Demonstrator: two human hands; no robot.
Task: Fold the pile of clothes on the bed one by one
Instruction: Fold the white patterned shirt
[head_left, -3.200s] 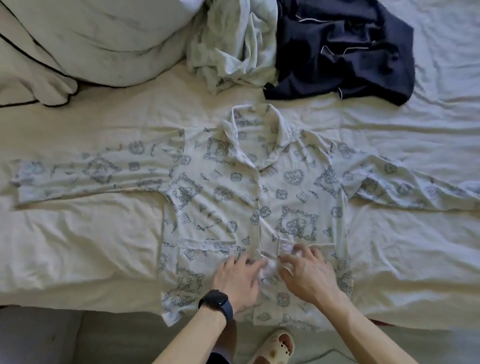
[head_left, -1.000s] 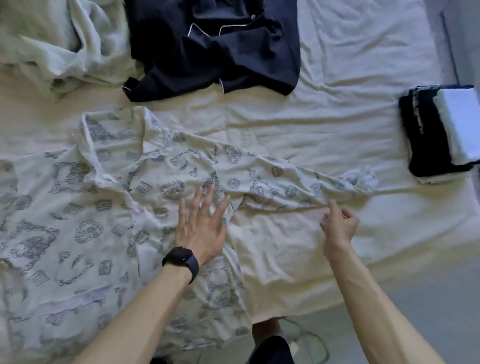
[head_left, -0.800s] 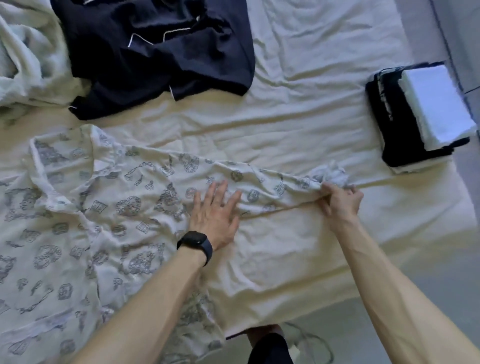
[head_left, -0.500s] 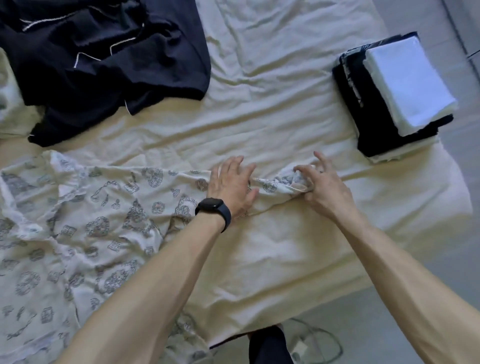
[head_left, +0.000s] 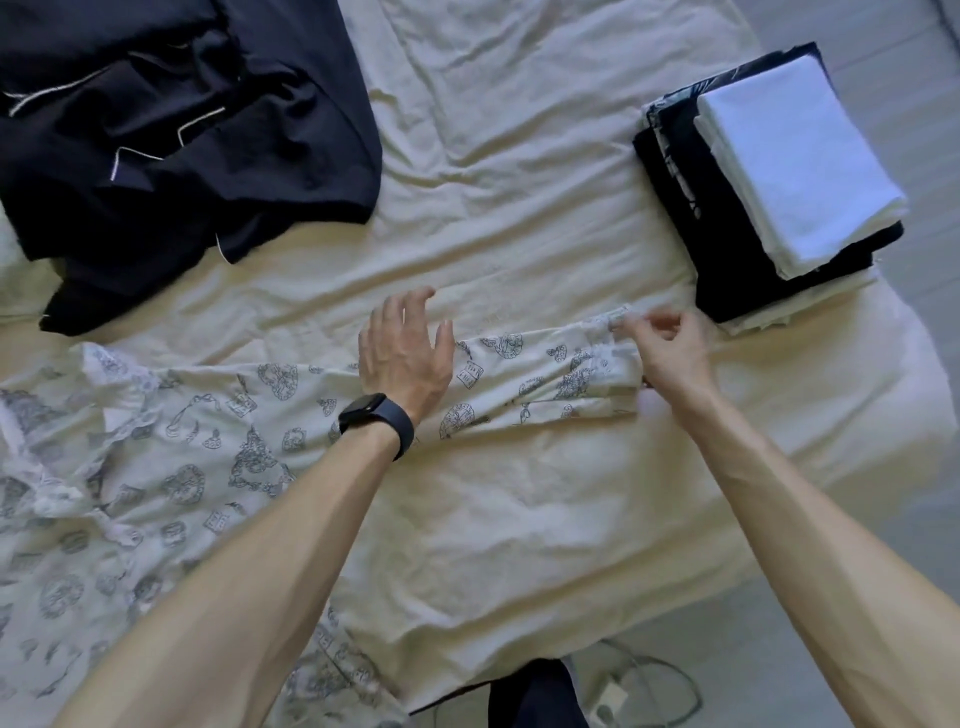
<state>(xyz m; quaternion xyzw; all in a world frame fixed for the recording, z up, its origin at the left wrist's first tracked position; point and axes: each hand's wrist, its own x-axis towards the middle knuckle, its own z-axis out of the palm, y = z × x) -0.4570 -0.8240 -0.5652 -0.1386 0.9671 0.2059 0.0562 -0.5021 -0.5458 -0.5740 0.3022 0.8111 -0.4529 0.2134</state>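
A pale printed pyjama shirt lies flat on the bed, its right sleeve stretched out to the right. My left hand, with a black watch on the wrist, rests over the middle of that sleeve with fingers spread. My right hand pinches the sleeve's cuff at its far end. A crumpled dark navy garment with white piping lies at the back left.
A stack of folded clothes, black below and white on top, sits at the bed's right edge, just beyond the cuff. The cream sheet is wrinkled. The bed's front edge drops to the floor, where a cable lies.
The view has swung right along the sleeve. My left hand slid outward from the shirt body onto the sleeve, and my right hand pulled the cuff out straight toward the folded stack.
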